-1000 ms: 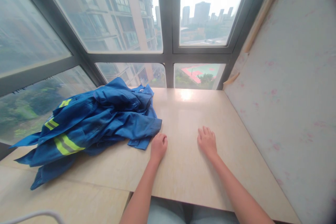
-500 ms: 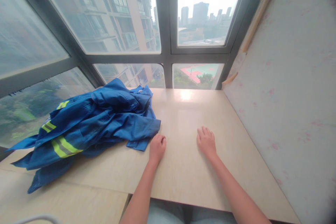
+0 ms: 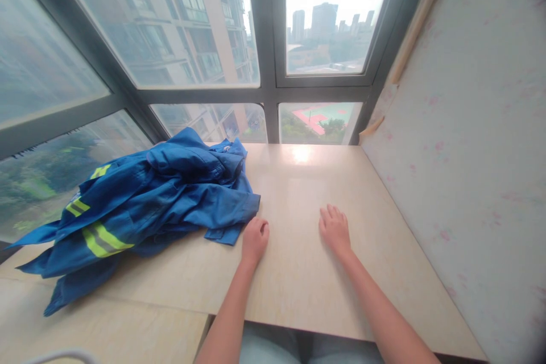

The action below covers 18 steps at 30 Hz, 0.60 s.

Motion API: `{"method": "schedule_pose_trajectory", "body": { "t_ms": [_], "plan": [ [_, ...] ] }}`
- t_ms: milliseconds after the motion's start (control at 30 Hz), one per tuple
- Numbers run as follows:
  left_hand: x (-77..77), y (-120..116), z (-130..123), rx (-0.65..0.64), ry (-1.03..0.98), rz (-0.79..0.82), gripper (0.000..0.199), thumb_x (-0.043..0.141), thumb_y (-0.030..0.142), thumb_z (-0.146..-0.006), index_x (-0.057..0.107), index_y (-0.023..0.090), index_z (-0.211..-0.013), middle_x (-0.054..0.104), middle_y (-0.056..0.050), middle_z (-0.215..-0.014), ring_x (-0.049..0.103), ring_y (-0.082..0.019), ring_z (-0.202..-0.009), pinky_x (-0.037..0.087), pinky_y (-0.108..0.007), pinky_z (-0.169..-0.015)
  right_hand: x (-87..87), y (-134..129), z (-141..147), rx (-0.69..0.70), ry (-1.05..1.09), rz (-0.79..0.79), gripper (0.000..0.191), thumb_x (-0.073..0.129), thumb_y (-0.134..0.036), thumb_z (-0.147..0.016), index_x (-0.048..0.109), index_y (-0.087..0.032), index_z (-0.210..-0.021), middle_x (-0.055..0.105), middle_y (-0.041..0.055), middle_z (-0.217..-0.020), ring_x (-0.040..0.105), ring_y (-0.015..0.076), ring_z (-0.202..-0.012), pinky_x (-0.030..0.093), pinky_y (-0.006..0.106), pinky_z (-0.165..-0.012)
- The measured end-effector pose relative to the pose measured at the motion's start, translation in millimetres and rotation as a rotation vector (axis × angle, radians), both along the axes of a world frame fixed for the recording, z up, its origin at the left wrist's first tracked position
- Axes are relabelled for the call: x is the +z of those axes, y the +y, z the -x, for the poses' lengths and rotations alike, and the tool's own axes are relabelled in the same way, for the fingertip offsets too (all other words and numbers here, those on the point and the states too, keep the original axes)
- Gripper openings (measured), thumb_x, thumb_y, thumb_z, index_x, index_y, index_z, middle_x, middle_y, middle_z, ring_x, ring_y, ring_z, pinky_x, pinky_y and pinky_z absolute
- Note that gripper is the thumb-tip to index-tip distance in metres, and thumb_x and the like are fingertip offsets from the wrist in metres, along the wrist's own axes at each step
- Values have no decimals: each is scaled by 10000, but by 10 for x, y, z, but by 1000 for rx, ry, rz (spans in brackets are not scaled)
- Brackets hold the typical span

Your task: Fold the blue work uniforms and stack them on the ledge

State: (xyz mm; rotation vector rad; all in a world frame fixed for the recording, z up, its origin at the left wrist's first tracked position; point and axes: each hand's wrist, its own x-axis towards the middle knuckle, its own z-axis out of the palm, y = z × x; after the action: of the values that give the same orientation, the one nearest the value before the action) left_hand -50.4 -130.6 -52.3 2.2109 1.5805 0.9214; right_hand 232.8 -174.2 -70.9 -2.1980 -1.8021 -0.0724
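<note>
A crumpled blue work jacket [image 3: 166, 193] with yellow-and-grey reflective bands lies in a heap on the left of the pale wooden tabletop [image 3: 294, 273]. Close by the tip of its sleeve rests my left hand [image 3: 255, 237], loosely curled into a fist, with nothing visible in it. Whether it touches the cloth, I cannot tell. My right hand [image 3: 335, 230] lies palm down on the wood, farther right, its fingers stretched out and slightly apart. It holds nothing.
Grey window frames [image 3: 267, 91] rise behind the table's far edge. A wall [image 3: 460, 142] with pale flowered paper borders the right side, its paper peeling near the window. At the lower left there is a curved white object [image 3: 63, 354], partly cut off.
Both hands and the jacket keep their places on the table. Only the camera view has shifted very slightly.
</note>
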Motion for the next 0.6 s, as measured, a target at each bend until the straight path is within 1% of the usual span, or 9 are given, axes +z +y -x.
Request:
{"method": "schedule_pose_trajectory", "body": {
  "t_ms": [233, 600],
  "plan": [
    [-2, -7, 2, -3, -6, -7, 165, 464, 195, -903, 593, 214, -803, 625, -42, -849, 611, -196, -835, 476, -313, -774, -13, -5, -20, 7, -19, 6, 410, 380, -180, -985, 600, -213, -1329, 523, 98, -1467, 406, 274, -1376, 242, 444, -1139],
    [-25, 1, 6, -12, -22, -39, 156, 476, 199, -899, 603, 204, -807, 625, -38, -839, 608, -193, -806, 477, -313, -745, 0, -10, -30, 15, -32, 31, 433, 385, -146, -965, 603, -204, -1335, 513, 107, -1476, 395, 273, -1385, 232, 440, -1146]
  ]
}}
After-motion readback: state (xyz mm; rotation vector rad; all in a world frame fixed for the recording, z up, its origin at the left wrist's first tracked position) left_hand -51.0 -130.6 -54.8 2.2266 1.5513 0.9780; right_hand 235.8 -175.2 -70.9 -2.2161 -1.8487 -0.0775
